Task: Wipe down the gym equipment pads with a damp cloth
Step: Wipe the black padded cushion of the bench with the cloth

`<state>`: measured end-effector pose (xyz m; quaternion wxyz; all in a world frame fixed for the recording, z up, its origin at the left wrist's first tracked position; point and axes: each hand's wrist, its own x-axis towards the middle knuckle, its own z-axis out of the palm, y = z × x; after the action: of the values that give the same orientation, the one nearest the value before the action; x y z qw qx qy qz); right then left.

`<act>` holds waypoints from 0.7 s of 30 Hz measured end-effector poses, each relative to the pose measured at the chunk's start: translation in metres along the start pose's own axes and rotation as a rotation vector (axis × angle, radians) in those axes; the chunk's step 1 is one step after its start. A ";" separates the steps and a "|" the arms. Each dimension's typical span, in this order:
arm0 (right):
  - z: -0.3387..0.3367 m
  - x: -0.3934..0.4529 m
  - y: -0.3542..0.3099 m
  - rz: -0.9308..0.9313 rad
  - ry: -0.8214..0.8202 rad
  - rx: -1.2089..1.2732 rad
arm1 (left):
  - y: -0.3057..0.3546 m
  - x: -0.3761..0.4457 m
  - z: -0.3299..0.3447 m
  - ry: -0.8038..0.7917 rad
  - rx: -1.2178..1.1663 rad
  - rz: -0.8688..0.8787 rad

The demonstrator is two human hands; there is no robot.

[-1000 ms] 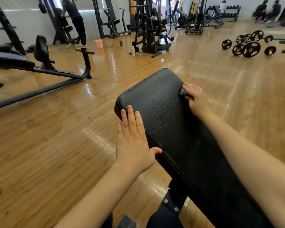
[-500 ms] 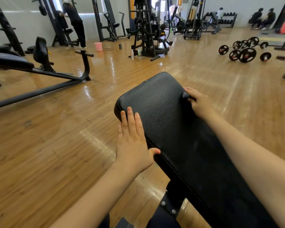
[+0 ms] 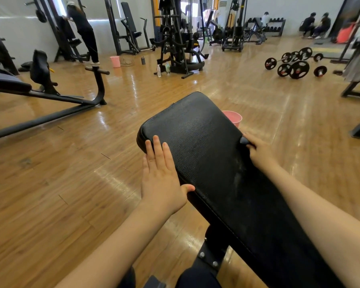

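A: Where's the cloth (image 3: 244, 140)?
B: Bunched dark in the right hand (image 3: 258, 151), fingers curled around it, at the bench pad's (image 3: 206, 154) right edge, nearer the body than a second ago.
A: And the left hand (image 3: 161, 177)?
B: Unmoved, flat on the pad's left edge, fingers straight. The pink bucket (image 3: 233, 118) now shows behind.

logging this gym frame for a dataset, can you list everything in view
padded black vinyl bench pad: 1, black, centre, angled
small dark grey cloth: 1, at the pad's right edge, in the right hand
pink plastic buckets: 2, one behind the pad, one far left
black barbell weight plates: several, floor, far right
bottles: 2, by the centre machine
wooden floor: brown, glossy
left hand: flat, on the pad's left edge
right hand: grips the cloth
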<state>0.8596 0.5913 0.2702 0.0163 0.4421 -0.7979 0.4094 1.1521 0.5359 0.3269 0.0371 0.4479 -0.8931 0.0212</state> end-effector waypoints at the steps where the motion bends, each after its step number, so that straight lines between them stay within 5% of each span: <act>1: -0.002 0.007 -0.009 -0.006 0.009 0.000 | 0.001 -0.001 -0.001 0.001 0.007 -0.003; 9: 0.026 0.069 -0.060 -0.122 -0.078 0.048 | 0.001 -0.003 0.000 0.001 0.017 0.001; 21: -0.003 0.017 0.017 0.108 -0.062 0.120 | 0.003 -0.004 -0.003 -0.004 0.020 -0.002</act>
<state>0.8358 0.5866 0.2678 -0.0569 0.4111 -0.7947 0.4429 1.1525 0.5406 0.3296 0.0307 0.4490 -0.8925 0.0290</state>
